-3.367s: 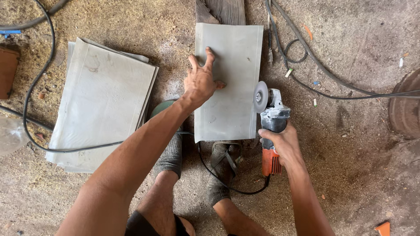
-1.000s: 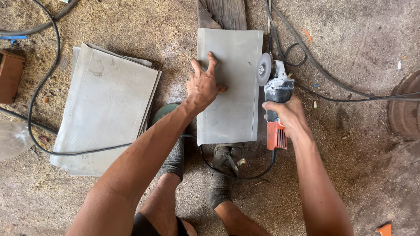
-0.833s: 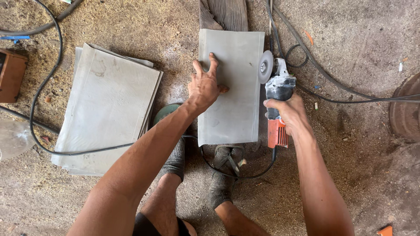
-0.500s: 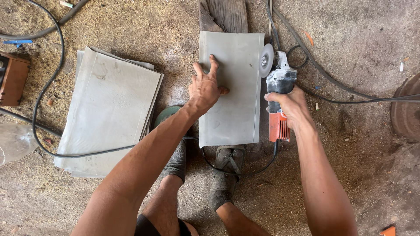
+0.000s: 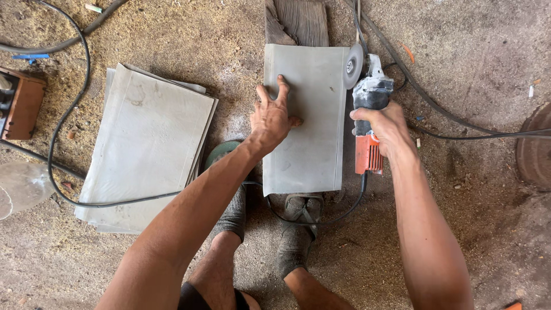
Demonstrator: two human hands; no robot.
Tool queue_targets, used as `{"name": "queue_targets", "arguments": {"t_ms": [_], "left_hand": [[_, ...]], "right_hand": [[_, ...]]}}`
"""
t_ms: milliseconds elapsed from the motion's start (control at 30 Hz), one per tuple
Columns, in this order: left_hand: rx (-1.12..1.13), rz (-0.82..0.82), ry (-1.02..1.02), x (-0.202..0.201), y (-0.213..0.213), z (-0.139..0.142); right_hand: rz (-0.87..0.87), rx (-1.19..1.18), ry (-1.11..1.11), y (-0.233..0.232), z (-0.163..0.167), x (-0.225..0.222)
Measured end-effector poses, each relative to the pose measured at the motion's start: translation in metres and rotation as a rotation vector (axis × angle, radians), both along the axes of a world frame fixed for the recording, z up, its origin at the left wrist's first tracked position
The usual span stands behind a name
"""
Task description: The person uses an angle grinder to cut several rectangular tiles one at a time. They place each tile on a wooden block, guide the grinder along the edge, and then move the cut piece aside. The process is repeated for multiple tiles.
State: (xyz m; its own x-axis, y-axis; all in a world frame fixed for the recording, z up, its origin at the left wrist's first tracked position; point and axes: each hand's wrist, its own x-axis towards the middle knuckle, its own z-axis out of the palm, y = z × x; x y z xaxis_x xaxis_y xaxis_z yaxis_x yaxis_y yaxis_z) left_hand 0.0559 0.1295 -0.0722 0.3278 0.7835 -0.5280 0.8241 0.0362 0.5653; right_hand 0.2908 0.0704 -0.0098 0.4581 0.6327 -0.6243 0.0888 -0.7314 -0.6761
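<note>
My left hand [image 5: 272,116] lies flat with fingers spread on a grey metal sheet [image 5: 313,149] that rests on the dirt floor over a wooden plank [image 5: 298,22]. My right hand [image 5: 383,127] grips an orange and grey angle grinder [image 5: 367,112]. Its disc [image 5: 352,66] touches the sheet's right edge near the far corner. The grinder's black cable [image 5: 313,219] loops below the sheet past my shoes [image 5: 295,241].
A stack of similar grey sheets [image 5: 146,146] lies to the left with a black cable [image 5: 63,143] across it. A rusty box [image 5: 20,103] sits at the far left, a green disc [image 5: 221,152] by my leg, more cables [image 5: 459,123] and a round rusty object [image 5: 535,146] at the right.
My right hand has pushed the grinder away from me along the sheet's right edge, from near the middle to the far corner. My left hand stayed pressed on the sheet.
</note>
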Motion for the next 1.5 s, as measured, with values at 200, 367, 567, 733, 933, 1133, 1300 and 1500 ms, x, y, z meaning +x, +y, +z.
{"name": "queue_targets", "arguments": {"t_ms": [200,367,567,733,933,1133,1300,1500], "left_hand": [[0.026,-0.002,0.008,-0.001,0.000,-0.001],[0.024,-0.001,0.000,-0.002,-0.002,-0.004],[0.002,0.003,0.020,0.002,0.000,-0.009],[0.010,0.001,0.022,0.001,0.000,-0.009],[-0.008,-0.001,0.037,0.000,0.002,-0.005],[-0.017,0.005,0.020,0.000,0.001,-0.005],[0.002,-0.002,0.016,0.000,0.000,-0.005],[-0.003,-0.006,0.019,0.000,0.000,-0.002]], "right_hand": [[-0.007,0.007,0.008,0.012,0.002,0.002],[-0.002,0.030,0.019,0.023,0.003,0.003],[-0.009,0.016,0.015,0.034,0.006,0.004],[-0.013,0.015,0.013,0.041,0.006,0.005],[0.021,0.042,0.010,0.044,0.004,0.008],[0.032,0.034,0.014,0.042,0.004,0.011],[0.046,0.030,0.002,0.039,0.004,0.011],[0.038,-0.001,-0.009,0.027,0.006,0.007]]}}
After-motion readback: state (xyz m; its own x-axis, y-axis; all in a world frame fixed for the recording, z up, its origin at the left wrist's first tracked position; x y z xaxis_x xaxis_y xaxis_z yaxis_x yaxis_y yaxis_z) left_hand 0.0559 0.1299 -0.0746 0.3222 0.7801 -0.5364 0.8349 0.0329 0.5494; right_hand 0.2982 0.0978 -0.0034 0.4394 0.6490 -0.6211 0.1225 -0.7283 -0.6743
